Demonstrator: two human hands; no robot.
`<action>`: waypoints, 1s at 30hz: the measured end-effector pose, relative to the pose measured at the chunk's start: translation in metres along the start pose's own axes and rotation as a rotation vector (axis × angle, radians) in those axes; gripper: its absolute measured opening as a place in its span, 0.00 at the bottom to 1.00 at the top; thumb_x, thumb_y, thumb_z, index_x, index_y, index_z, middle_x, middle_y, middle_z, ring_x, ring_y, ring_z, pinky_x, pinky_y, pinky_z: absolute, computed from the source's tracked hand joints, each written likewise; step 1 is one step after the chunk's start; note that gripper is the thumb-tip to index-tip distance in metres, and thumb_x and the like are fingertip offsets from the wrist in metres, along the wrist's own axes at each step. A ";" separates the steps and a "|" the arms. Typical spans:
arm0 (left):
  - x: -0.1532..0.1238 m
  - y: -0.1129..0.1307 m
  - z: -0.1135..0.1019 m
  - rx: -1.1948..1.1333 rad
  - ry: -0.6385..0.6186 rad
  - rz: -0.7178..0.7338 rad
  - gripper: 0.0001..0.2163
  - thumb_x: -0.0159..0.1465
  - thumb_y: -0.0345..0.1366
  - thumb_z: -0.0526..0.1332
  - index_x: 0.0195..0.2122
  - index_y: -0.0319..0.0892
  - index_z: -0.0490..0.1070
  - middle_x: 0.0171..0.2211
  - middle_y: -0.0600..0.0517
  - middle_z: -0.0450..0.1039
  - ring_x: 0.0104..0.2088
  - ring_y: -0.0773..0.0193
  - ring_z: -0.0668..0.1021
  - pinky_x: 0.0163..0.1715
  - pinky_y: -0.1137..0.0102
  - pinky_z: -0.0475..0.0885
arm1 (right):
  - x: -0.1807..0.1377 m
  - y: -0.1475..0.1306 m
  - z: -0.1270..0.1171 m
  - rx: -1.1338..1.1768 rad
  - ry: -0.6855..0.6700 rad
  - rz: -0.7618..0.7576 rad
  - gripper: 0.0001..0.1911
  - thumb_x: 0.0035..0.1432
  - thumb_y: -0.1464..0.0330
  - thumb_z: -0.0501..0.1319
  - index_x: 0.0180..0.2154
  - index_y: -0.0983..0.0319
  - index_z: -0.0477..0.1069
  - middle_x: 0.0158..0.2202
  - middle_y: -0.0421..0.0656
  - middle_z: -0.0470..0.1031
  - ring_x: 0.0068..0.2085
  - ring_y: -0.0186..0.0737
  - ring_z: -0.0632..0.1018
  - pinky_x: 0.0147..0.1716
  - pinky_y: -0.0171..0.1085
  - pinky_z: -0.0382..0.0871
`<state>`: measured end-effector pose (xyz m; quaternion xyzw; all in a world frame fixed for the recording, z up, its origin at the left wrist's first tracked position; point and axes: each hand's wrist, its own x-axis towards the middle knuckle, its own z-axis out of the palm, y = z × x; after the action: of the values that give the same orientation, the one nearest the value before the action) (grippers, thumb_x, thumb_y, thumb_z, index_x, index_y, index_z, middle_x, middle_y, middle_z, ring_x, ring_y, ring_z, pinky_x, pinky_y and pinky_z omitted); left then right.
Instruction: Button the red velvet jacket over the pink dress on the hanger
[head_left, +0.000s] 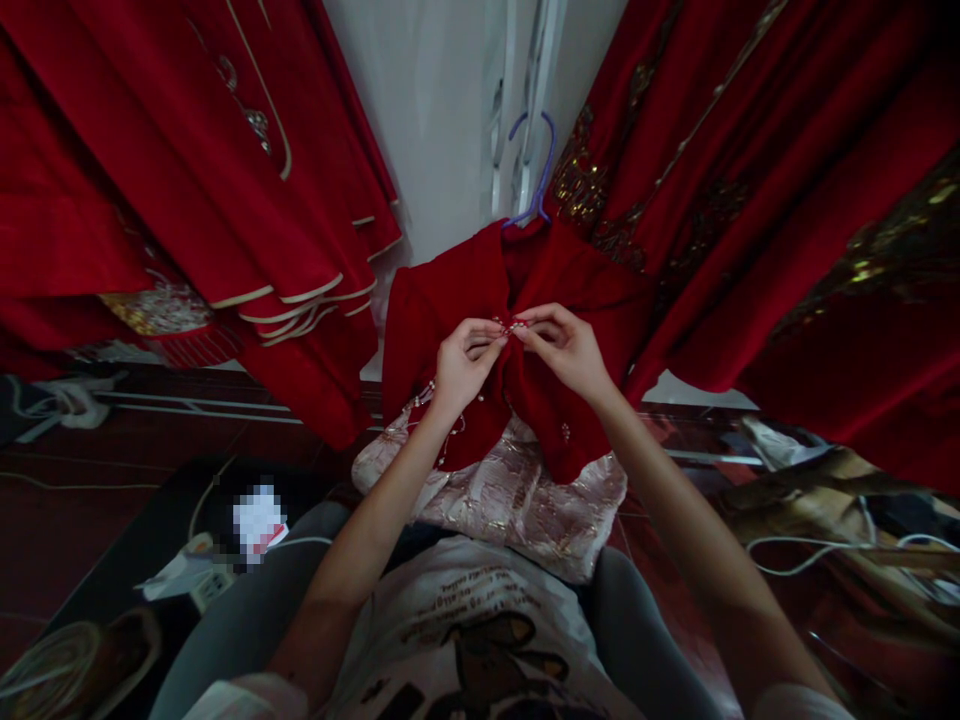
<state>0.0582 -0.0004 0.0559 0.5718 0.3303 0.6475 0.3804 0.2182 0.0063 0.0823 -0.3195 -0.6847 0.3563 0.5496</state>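
Observation:
A short red jacket (pixel 442 290) hangs on a purple hanger (pixel 541 190) in front of me, its front facing me. At the middle of the chest, my left hand (pixel 469 365) pinches one side of a small red-and-pale beaded fastening (pixel 514 326). My right hand (pixel 566 350) pinches its other side, thumb against fingers. The two sets of fingertips almost meet, and they partly hide the fastening. Strings of pale beads (pixel 450 430) trail over the lower left of the jacket. Below its hem, a shiny pale pink patterned cloth (pixel 510 500) lies across my lap.
Red garments with pale edging (pixel 300 250) hang on the left; others with gold embroidery (pixel 585 185) hang on the right. A power strip (pixel 210 588) lies at lower left, near a coil of cord (pixel 52 660). Cluttered items and a white cable (pixel 810 545) are at right.

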 end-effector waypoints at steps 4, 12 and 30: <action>0.000 -0.002 0.002 -0.052 -0.021 -0.013 0.10 0.54 0.32 0.68 0.37 0.41 0.71 0.36 0.51 0.76 0.39 0.68 0.79 0.44 0.69 0.75 | 0.001 0.001 0.000 -0.011 0.016 0.011 0.15 0.52 0.60 0.67 0.40 0.60 0.74 0.39 0.43 0.77 0.38 0.36 0.78 0.37 0.35 0.76; -0.001 -0.004 0.002 -0.143 -0.029 -0.049 0.12 0.52 0.32 0.70 0.37 0.40 0.72 0.37 0.51 0.77 0.38 0.68 0.78 0.44 0.69 0.75 | 0.002 0.000 0.000 -0.089 0.027 0.013 0.14 0.53 0.60 0.67 0.40 0.61 0.76 0.38 0.44 0.79 0.39 0.38 0.80 0.40 0.38 0.75; -0.001 0.007 0.004 0.080 0.016 0.070 0.12 0.57 0.36 0.67 0.42 0.41 0.78 0.41 0.48 0.79 0.38 0.65 0.81 0.42 0.67 0.79 | 0.000 -0.001 0.003 0.022 0.116 0.066 0.16 0.50 0.61 0.69 0.41 0.61 0.78 0.38 0.43 0.81 0.37 0.37 0.81 0.41 0.38 0.78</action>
<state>0.0615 -0.0051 0.0617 0.5924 0.3387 0.6515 0.3317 0.2149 0.0057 0.0826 -0.3559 -0.6369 0.3628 0.5797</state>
